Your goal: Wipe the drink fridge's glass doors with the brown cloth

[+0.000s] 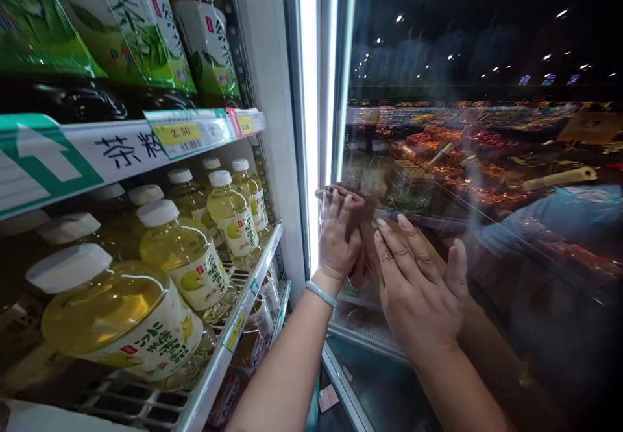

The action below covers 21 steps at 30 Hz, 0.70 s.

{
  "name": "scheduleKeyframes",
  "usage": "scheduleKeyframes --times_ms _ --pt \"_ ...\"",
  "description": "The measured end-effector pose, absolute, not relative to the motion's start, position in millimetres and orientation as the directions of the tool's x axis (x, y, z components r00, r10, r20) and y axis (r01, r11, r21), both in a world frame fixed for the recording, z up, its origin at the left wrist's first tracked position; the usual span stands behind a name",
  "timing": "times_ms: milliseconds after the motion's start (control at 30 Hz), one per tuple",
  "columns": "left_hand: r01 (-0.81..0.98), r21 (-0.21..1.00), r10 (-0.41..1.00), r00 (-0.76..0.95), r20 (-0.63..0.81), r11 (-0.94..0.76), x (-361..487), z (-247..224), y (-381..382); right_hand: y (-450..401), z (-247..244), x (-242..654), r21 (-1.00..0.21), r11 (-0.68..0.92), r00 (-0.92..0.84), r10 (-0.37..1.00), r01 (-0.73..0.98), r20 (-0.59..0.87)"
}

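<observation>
My left hand (pixel 339 240), with a pale green bangle (pixel 322 294) on its wrist, is at the glass door (pixel 413 153) near its lit edge. Its fingers stretch upward, and a brownish shape just behind them looks like its reflection. To its right, my right hand (pixel 421 283) lies flat against or very close to the same glass, fingers extended and thumb apart. Neither hand shows anything held. Whether both palms fully touch the glass is hard to tell. A bright light strip (pixel 308 95) runs down the frame beside my left hand.
On the left, a wire shelf (pixel 146 401) holds several yellow drink bottles (pixel 182 263) with white caps. Green-labelled tea bottles (pixel 126 30) stand above a price rail (pixel 121 150). Through the glass appear market displays (pixel 462 140) and a light blue shape (pixel 559 218).
</observation>
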<state>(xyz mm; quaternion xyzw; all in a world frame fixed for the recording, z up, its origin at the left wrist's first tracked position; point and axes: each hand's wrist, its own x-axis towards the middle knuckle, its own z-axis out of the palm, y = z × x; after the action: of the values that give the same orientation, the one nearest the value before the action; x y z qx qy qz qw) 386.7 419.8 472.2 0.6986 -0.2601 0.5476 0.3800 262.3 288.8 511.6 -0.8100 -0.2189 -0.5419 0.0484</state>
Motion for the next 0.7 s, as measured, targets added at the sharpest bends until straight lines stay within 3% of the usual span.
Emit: scheduleKeyframes --times_ms 167,333,433,600,700 --pt "-0.742 0.376 0.157 0.351 0.923 -0.554 386 447 421 288 505 258 0.100 -0.895 0.365 0.277 0.436 0.889" --pt "-0.780 0.284 0.045 0.313 0.949 -0.558 350 404 391 281 502 270 0.037 -0.810 0.404 0.330 0.585 0.853" --pt "-0.775 0.282 0.055 0.306 0.950 -0.566 364 392 401 280 499 270 0.085 -0.843 0.387 0.331 0.531 0.861" --pt "-0.729 0.477 0.232 0.418 0.878 -0.491 381 383 412 291 491 259 0.304 -0.903 0.260 0.385 0.303 0.885" --pt "-0.717 0.477 0.194 0.444 0.874 -0.509 353 360 388 291 469 255 0.251 -0.880 0.318 0.392 0.403 0.863"
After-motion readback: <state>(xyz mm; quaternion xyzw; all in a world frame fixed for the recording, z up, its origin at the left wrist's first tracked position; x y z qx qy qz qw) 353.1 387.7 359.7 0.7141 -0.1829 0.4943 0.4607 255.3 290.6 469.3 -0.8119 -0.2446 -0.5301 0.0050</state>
